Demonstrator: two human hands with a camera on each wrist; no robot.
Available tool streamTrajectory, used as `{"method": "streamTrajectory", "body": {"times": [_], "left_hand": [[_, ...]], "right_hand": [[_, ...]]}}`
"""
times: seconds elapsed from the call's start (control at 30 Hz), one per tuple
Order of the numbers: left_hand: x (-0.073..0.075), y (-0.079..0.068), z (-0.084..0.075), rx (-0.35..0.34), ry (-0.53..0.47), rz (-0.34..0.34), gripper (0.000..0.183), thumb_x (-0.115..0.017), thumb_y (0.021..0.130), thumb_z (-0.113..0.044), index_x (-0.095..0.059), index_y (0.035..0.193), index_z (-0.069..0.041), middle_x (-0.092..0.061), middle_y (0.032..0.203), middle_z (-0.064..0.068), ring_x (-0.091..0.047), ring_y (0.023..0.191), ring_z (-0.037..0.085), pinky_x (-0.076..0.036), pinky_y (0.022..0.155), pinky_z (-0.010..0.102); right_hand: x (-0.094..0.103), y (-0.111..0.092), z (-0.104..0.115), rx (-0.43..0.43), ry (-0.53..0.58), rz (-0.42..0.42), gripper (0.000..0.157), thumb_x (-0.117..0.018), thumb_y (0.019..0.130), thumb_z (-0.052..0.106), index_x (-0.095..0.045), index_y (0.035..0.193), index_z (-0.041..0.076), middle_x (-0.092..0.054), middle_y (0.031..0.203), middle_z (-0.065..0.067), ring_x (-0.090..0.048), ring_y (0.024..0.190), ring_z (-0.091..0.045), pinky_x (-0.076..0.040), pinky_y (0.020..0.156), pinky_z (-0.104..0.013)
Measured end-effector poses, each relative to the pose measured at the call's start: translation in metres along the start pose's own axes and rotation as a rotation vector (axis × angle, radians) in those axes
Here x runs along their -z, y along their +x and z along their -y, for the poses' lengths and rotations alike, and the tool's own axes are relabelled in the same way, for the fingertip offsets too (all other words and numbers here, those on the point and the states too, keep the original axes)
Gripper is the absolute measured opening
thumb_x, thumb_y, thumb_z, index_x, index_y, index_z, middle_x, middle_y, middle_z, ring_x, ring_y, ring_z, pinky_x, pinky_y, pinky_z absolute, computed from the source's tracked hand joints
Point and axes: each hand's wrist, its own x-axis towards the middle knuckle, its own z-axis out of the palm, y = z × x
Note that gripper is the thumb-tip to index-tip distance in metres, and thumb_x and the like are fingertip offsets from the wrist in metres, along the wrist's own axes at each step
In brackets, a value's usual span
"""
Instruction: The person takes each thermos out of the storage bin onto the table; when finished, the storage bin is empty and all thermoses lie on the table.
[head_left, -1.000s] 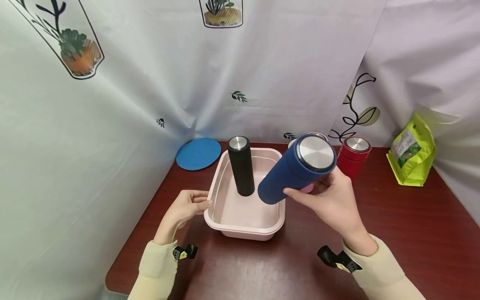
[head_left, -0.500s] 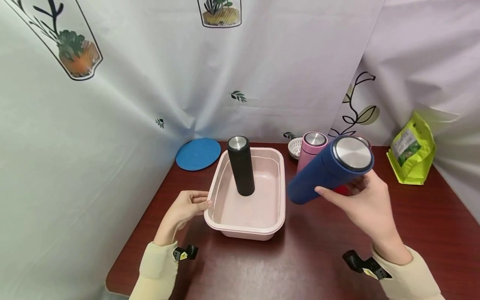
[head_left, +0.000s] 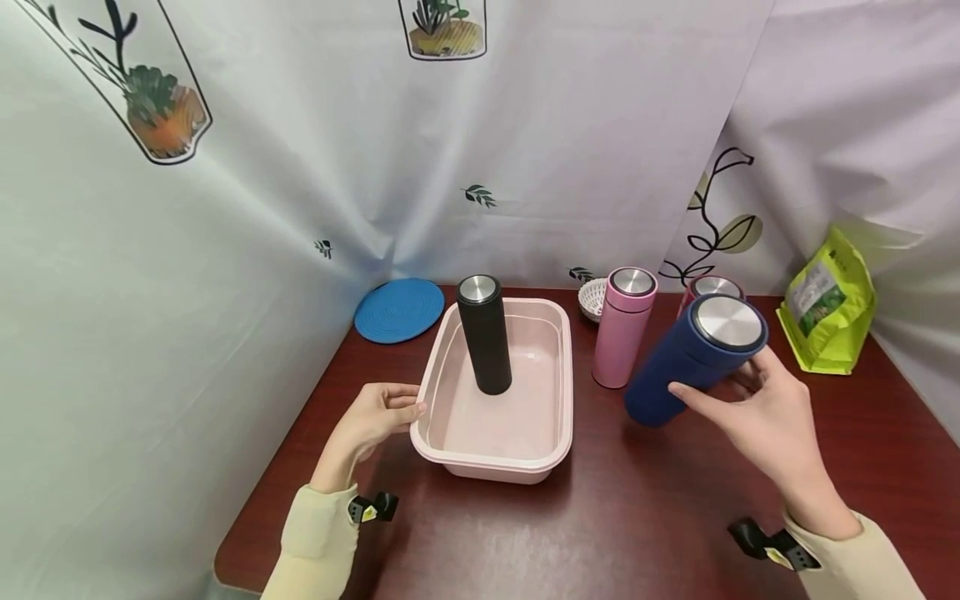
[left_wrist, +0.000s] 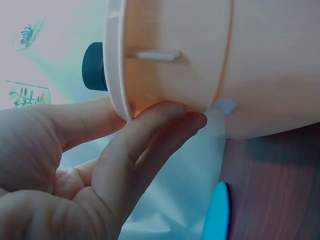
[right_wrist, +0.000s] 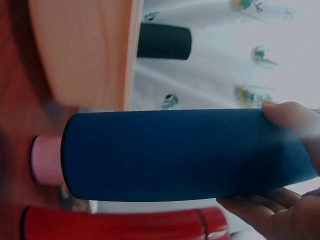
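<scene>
My right hand (head_left: 765, 417) grips a dark blue thermos (head_left: 678, 367) with a steel-topped lid, tilted, its base close over the table to the right of the basin. In the right wrist view the blue thermos (right_wrist: 170, 155) spans the picture, thumb on one side and fingers on the other. My left hand (head_left: 382, 421) pinches the left rim of a pale pink plastic basin (head_left: 495, 462), thumb on top and fingers beneath, as the left wrist view also shows. Inside the basin stands a black thermos (head_left: 486, 342). A pink thermos (head_left: 621, 333) stands just beyond the blue one.
Behind the blue thermos is a red thermos (head_left: 716, 287), partly hidden. A small white woven basket (head_left: 591, 298) sits at the back, a blue round mat (head_left: 400, 311) at the back left. A green pouch (head_left: 828, 304) stands far right. Printed curtains border the table (head_left: 480, 542).
My right hand has carried the blue thermos from over the basin to the right and lower, uncovering the pink thermos. The left hand and basin have stayed put.
</scene>
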Motion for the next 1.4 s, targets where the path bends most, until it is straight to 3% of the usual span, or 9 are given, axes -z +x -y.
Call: {"method": "streamTrajectory", "body": {"times": [0.2,0.43,0.63,1.03,1.4], "left_hand": [[0.0,-0.001,0.001,0.005,-0.013,-0.004,0.043,-0.063,0.092,0.0,-0.05,0.129,0.019,-0.059,0.123,0.036,-0.069,0.099,0.03,-0.058,0.084,0.045],[0.001,0.001,0.002,0.002,-0.012,-0.004,0.044,-0.063,0.092,0.0,-0.05,0.129,0.019,-0.059,0.124,0.036,-0.069,0.099,0.029,-0.058,0.084,0.044],[0.001,0.003,0.003,-0.001,-0.014,-0.007,0.043,-0.063,0.092,0.0,-0.051,0.129,0.018,-0.06,0.123,0.035,-0.069,0.098,0.027,-0.059,0.084,0.043],[0.0,0.002,0.005,0.008,-0.039,-0.008,0.045,-0.064,0.092,0.0,-0.05,0.131,0.018,-0.057,0.127,0.036,-0.069,0.101,0.028,-0.058,0.085,0.043],[0.002,0.002,0.006,0.002,-0.04,-0.003,0.044,-0.063,0.093,-0.001,-0.049,0.13,0.019,-0.058,0.124,0.036,-0.069,0.101,0.029,-0.058,0.086,0.044]], "right_hand": [[0.002,0.0,-0.019,-0.064,-0.08,0.011,0.075,-0.091,0.068,0.018,-0.055,0.134,0.015,-0.064,0.111,0.02,-0.056,0.092,0.021,-0.048,0.075,-0.002],[0.008,0.001,-0.038,-0.122,-0.175,0.004,0.073,-0.09,0.069,0.028,-0.054,0.13,0.009,-0.071,0.116,-0.014,-0.053,0.086,0.023,-0.047,0.07,0.0],[0.019,0.01,-0.051,-0.161,-0.232,-0.005,0.077,-0.09,0.07,0.031,-0.052,0.131,0.003,-0.067,0.118,-0.025,-0.049,0.078,0.027,-0.045,0.066,0.002],[0.043,0.028,-0.076,-0.261,-0.286,-0.06,0.083,-0.087,0.072,0.033,-0.048,0.139,0.002,-0.058,0.125,-0.03,-0.042,0.071,0.031,-0.039,0.062,0.004],[0.048,0.041,-0.094,-0.315,-0.314,-0.1,0.084,-0.086,0.073,0.036,-0.046,0.138,0.0,-0.057,0.128,-0.029,-0.04,0.07,0.03,-0.037,0.061,0.004]]}}
